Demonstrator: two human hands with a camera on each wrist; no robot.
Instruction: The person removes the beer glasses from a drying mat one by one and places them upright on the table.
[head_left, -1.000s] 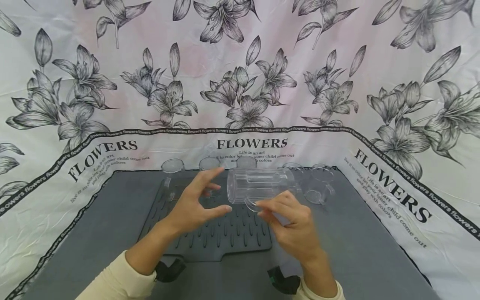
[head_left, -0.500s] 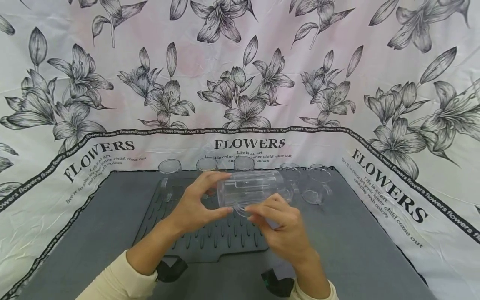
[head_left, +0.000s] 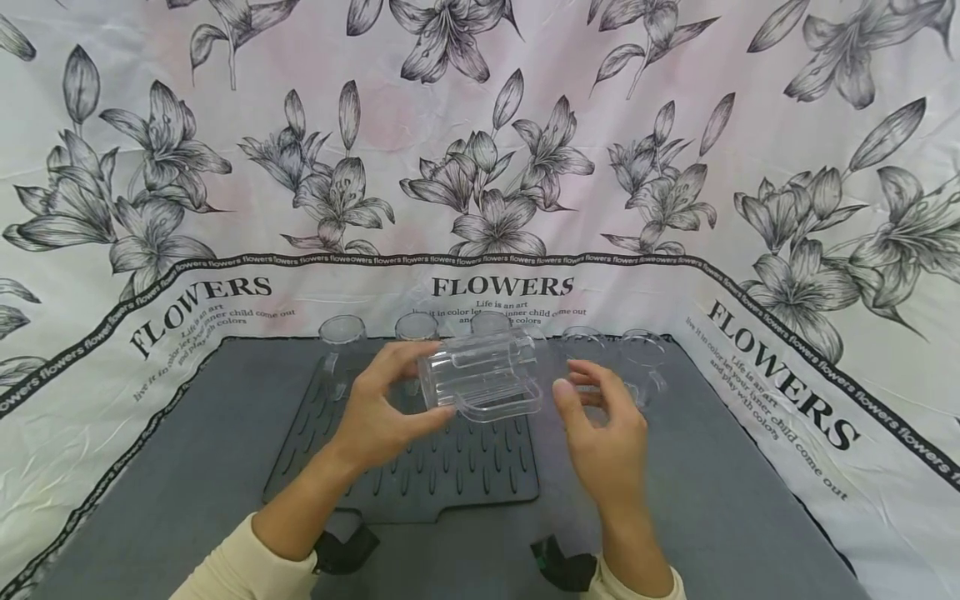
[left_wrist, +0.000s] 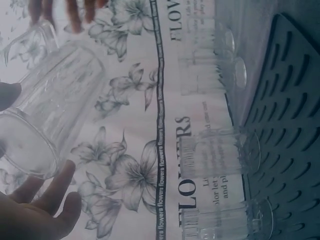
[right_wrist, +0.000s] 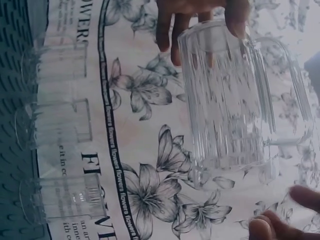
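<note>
My left hand grips a clear ribbed mug by its base end, thumb below and fingers above. The mug lies sideways in the air over a dark mat, its handle toward me and its far end pointing right. In the left wrist view, fingers and thumb of the left hand are round the base of the mug. My right hand is apart from it, to its right, with fingers bent loosely and nothing held. The right wrist view shows the mug with its handle and a gap to the right hand.
Several clear mugs stand in a row at the back, among them one at the left and one at the right. Beneath the hands lies the ridged dark mat on a grey table. Flowered cloth hangs behind.
My left hand has closed on the mug's base end. My right hand has let go of the handle and drawn off to the right. The mug has shifted left and its handle has turned into fuller view.
</note>
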